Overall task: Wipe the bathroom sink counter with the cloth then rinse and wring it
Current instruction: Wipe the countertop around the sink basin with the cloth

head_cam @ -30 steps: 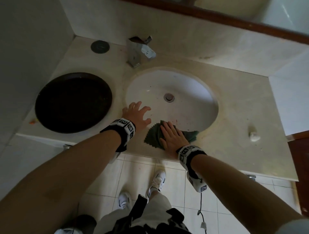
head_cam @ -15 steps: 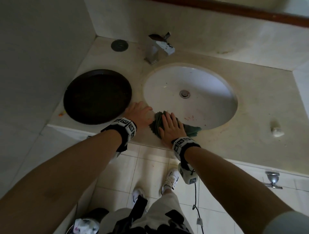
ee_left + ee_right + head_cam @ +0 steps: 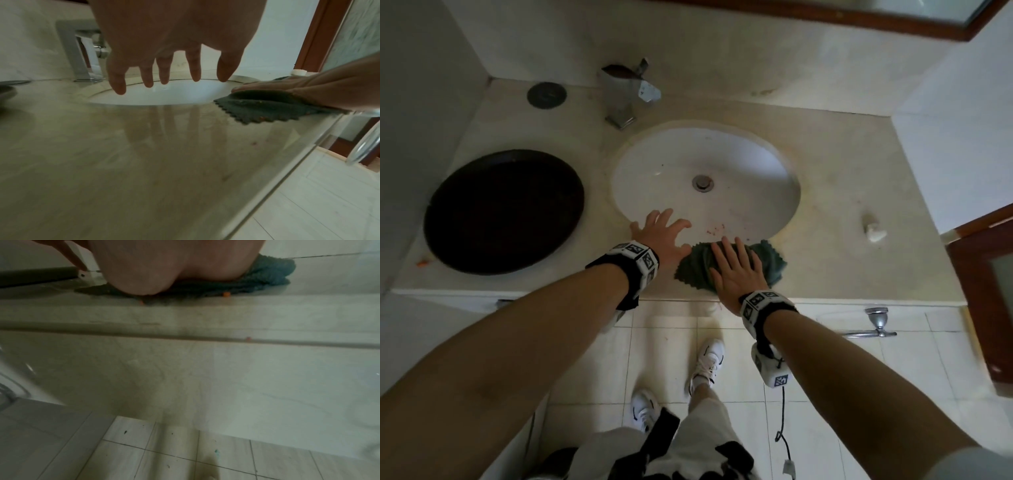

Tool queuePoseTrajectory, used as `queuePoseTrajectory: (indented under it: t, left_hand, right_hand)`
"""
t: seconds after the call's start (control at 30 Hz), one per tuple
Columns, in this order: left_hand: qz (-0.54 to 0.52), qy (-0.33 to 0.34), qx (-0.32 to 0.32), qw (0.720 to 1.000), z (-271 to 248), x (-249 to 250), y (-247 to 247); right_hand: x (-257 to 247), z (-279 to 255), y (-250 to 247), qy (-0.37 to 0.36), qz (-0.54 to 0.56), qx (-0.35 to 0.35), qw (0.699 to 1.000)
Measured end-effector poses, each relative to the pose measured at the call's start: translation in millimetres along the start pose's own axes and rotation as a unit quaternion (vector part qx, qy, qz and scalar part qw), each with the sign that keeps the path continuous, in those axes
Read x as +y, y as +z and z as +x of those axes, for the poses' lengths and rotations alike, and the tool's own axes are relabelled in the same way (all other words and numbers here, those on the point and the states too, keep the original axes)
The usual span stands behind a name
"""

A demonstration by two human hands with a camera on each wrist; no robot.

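The right hand (image 3: 736, 270) hides most of the cloth (image 3: 770, 262) — its fingers unseen from the right wrist.

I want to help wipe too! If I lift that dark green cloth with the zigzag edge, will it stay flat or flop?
The dark green zigzag-edged cloth would probably flop: it bunches in folds under the flat right hand. It looks thin, so likely light.

No words, brands or numbers are showing clearly enough to read. The wristbands (image 3: 637, 255) and the small box (image 3: 774, 371) hanging under the right wrist are carrying only black-and-white square code patterns. The tap's spout (image 3: 649, 91) is bearing a tiny mark, too small to make out.
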State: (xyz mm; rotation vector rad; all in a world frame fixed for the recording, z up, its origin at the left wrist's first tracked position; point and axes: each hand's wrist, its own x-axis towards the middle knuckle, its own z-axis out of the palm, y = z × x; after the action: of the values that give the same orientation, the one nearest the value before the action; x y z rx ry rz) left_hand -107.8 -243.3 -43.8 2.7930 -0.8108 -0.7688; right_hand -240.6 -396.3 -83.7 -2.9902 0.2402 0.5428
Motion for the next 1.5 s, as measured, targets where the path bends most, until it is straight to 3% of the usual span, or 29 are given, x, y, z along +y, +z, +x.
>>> queuePoseTrajectory:
  t: [0.13, 0.3, 0.77, 1.0, 1.17, 1.5]
  left_hand:
    - [0.011, 0.011, -0.001, 1.000, 17.4, 24.1, 6.0]
    - [0.018, 0.012, -0.011, 1.000, 47.8, 54.0, 6.9]
    - [-0.001, -0.014, -0.028, 1.000, 127.3, 98.3, -4.3]
    - [0.004, -0.021, -0.023, 1.000, 126.1, 87.6, -6.2]
    - [0.002, 0.005, -0.030, 1.000, 117.0, 87.0, -8.6]
    - [-0.024, 0.050, -0.007, 0.998, 115.9, 109.4, -21.1]
  right_hand:
    - [36.1, -2.5, -2.5, 0.021, 0.007, -0.007, 1.000]
    - [88.9, 10.0, -11.5, -0.004, -0.015, -0.032, 0.999]
    - [204.8, 90.9, -51.1, 0.010, -0.023, -0.046, 0.999]
    - [195.7, 94.4, -52.9, 0.106, 0.011, -0.044, 0.993]
    - [170.1, 67.9, -41.2, 0.151, 0.042, -0.034, 0.987]
    - [142.6, 37.2, -27.8, 0.197, 0.077, -0.044, 0.976]
